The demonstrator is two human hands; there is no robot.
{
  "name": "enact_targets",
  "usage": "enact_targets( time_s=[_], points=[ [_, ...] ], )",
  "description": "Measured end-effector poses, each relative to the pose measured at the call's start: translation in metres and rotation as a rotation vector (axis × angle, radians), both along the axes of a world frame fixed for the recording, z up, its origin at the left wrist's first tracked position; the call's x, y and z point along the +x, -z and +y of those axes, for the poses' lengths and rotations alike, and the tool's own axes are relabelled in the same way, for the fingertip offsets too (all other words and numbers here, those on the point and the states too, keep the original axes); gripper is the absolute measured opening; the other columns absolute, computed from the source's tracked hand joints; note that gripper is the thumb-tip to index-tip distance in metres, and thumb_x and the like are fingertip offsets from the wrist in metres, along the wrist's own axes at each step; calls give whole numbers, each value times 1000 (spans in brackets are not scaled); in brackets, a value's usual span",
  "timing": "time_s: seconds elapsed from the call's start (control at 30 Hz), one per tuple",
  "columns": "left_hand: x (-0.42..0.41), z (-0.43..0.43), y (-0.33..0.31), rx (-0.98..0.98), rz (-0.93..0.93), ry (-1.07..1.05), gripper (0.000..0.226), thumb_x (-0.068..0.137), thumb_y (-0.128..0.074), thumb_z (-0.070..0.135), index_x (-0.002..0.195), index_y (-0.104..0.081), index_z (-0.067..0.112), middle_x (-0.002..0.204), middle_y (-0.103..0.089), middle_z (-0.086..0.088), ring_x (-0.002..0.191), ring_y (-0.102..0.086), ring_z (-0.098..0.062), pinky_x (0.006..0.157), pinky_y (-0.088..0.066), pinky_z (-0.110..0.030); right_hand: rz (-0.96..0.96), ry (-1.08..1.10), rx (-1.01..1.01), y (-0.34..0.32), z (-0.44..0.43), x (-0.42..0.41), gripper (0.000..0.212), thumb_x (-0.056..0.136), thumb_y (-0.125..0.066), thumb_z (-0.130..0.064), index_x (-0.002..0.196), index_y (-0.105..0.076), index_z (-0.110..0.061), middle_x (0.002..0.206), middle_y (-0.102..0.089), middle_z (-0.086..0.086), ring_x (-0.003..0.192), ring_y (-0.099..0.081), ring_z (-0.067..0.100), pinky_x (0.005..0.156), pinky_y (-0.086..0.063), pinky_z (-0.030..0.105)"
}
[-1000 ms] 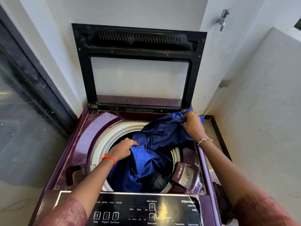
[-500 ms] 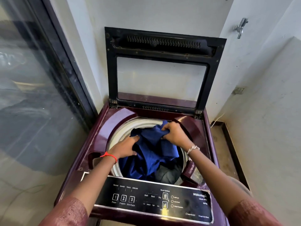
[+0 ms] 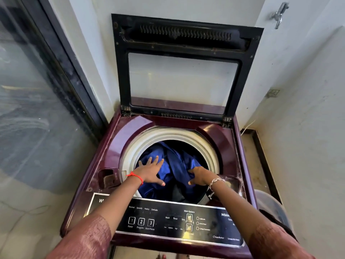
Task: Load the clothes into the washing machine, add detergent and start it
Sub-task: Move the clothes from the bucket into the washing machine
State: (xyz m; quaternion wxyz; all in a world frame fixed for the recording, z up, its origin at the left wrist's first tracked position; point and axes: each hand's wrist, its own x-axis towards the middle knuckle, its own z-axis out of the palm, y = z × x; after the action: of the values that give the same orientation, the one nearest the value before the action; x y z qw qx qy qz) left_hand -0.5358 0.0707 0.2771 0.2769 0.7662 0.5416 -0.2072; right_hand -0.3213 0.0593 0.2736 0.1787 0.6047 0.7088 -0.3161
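A maroon top-loading washing machine [image 3: 128, 131] stands with its black-framed lid [image 3: 183, 34] raised against the wall. Inside the white-rimmed drum [image 3: 206, 144] a blue garment [image 3: 177, 157] lies bunched over something dark [image 3: 177, 193]. My left hand [image 3: 151, 171] presses flat on the left side of the blue garment, fingers spread. My right hand [image 3: 199, 176] is at the garment's right side, fingers curled into a fold of it. The black control panel [image 3: 168, 219] with numbered buttons runs along the front edge, under both forearms.
A recessed compartment [image 3: 108, 178] sits in the machine's top at the left of the drum. A translucent bucket [image 3: 270, 206] stands on the floor at the right. A glass door [image 3: 37, 109] fills the left; a tap [image 3: 279, 14] is on the wall above right.
The blue garment went from draped over the drum's back right rim to down inside the drum. Both hands moved down with it, and my left hand flattened out on top.
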Motion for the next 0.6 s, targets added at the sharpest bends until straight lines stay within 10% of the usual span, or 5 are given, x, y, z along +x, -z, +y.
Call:
enact_targets(
  time_s=[0.6],
  points=[
    [203, 2, -81, 494, -591, 498, 51, 86, -61, 30, 129, -48, 6, 133, -51, -11, 128, -41, -24, 108, -28, -28, 218, 678, 694, -82, -87, 159, 37, 93, -52, -34, 116, -60, -7, 106, -68, 17, 102, -60, 31, 83, -50, 41]
  ],
)
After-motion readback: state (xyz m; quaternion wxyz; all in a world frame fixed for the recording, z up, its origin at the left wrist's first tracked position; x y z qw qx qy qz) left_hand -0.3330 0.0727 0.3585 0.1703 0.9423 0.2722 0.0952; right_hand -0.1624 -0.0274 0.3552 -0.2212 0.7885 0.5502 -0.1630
